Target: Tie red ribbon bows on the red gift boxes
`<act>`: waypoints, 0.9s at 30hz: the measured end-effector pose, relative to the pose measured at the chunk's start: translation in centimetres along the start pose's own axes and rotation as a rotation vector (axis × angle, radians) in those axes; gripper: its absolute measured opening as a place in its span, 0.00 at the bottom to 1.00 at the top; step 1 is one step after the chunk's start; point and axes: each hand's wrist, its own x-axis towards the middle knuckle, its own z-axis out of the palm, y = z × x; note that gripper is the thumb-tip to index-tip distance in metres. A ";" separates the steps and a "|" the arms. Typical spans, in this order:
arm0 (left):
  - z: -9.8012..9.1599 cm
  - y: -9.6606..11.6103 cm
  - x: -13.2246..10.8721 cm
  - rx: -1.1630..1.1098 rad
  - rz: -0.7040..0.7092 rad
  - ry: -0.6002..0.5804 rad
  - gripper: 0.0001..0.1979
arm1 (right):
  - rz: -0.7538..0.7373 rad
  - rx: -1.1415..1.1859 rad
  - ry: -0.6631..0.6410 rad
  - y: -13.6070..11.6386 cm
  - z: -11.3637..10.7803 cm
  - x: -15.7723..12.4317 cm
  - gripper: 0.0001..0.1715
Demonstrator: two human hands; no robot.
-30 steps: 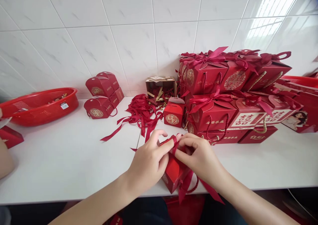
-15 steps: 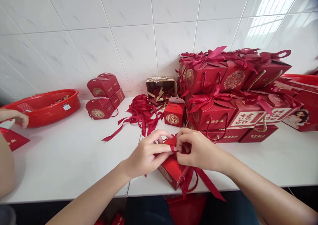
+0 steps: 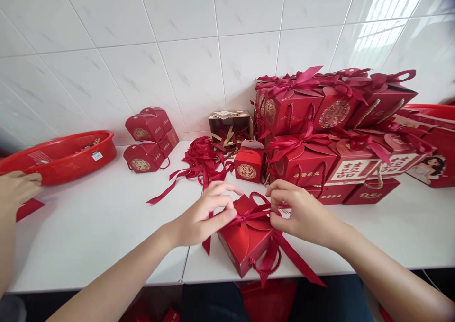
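A red gift box (image 3: pixel 243 241) with petal flaps stands at the front edge of the white table (image 3: pixel 99 232). A dark red ribbon (image 3: pixel 254 214) crosses its top in a bow. My left hand (image 3: pixel 204 213) pinches the ribbon's left loop, fingers closed. My right hand (image 3: pixel 302 213) pinches the right loop, fingers closed too. Both hands sit apart, one on each side of the box top. Ribbon tails (image 3: pixel 298 260) and a rope handle hang over the table edge.
A pile of loose ribbons (image 3: pixel 201 163) lies behind, with a small red box (image 3: pixel 249 165) and an open carton (image 3: pixel 230 125). Stacked tied boxes (image 3: pixel 330 137) fill the right. Small boxes (image 3: pixel 149 137) and a red basket (image 3: pixel 60 156) stand left, where another person's hand (image 3: pixel 17 187) reaches.
My hands have drawn apart sideways, pulling the ribbon loops out into a bow on the box. The other person's hand at the left has come further into view.
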 end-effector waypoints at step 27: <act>1.6 -2.0 -2.2 -0.283 -0.320 0.282 0.20 | -0.199 0.332 -0.220 2.9 4.1 -0.3 0.67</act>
